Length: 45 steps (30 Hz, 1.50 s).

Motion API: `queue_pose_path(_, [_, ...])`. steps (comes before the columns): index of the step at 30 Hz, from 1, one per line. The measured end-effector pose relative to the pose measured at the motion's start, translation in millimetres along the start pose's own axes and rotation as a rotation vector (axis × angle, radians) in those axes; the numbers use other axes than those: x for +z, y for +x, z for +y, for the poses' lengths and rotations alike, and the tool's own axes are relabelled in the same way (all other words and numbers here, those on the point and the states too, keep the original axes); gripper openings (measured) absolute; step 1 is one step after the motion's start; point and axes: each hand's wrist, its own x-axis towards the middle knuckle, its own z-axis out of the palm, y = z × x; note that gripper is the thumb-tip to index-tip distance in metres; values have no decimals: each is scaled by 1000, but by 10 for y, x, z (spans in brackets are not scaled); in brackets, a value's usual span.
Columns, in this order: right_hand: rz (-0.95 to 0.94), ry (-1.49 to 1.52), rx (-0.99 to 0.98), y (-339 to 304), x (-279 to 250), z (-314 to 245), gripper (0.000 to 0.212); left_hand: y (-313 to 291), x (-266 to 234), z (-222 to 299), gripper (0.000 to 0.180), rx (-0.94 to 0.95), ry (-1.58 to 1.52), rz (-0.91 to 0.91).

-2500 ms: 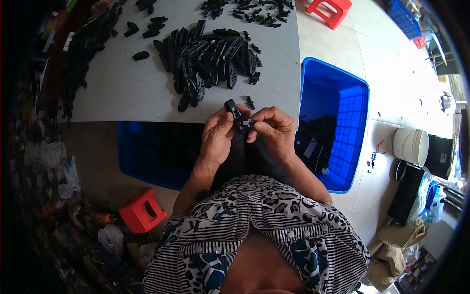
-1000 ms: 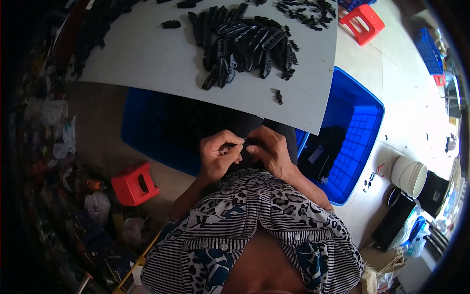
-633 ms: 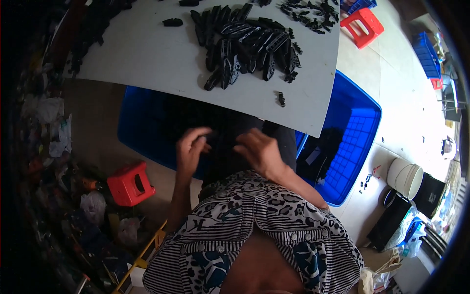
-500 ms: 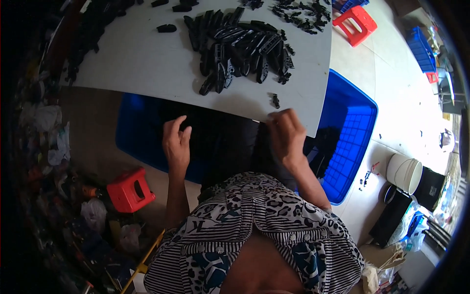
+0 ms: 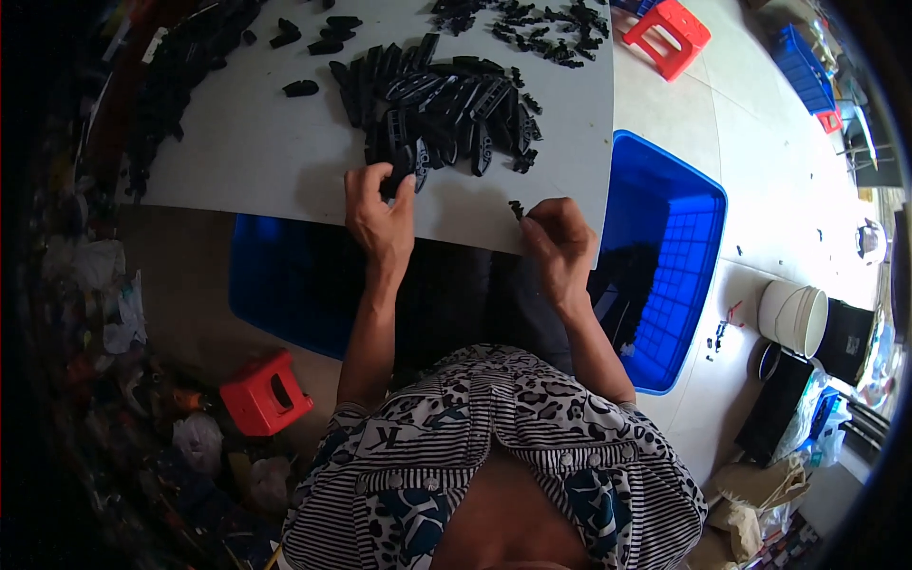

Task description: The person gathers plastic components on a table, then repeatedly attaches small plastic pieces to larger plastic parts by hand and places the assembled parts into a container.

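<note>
Black plastic parts (image 5: 439,106) lie heaped near the middle of the tabletop (image 5: 237,142), with the left hand (image 5: 380,204) at the heap's near edge, its fingers pinched together on one long piece. The right hand (image 5: 559,237) is at the tabletop's near edge, fingertips closing on a small black clip (image 5: 516,208); whether it is already gripped cannot be told. Judging by the large untouched heap against the modest dark pile in the blue crate (image 5: 679,247) off the right edge, most of the work appears outstanding.

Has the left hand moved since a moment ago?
Yes. The left hand went from the lap up onto the white table, reaching the pile of black parts.
</note>
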Motion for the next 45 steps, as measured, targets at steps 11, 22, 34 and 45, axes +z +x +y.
queue_pose_path(11, [-311,976,448,-25,-53,-8,15,-64,-202,186,26,-298,-1012,-110])
queue_pose_path(22, [-259,890,423,-85,-26,-30,15,-245,-153,417,33,-466,-1277,-523])
queue_pose_path(34, [-208,51,-24,-58,45,-257,6,-248,-166,476,26,-420,-1262,-630])
queue_pose_path(45, [-221,-328,-561,12,73,-209,16,-225,-261,468,16,-370,-1023,-711])
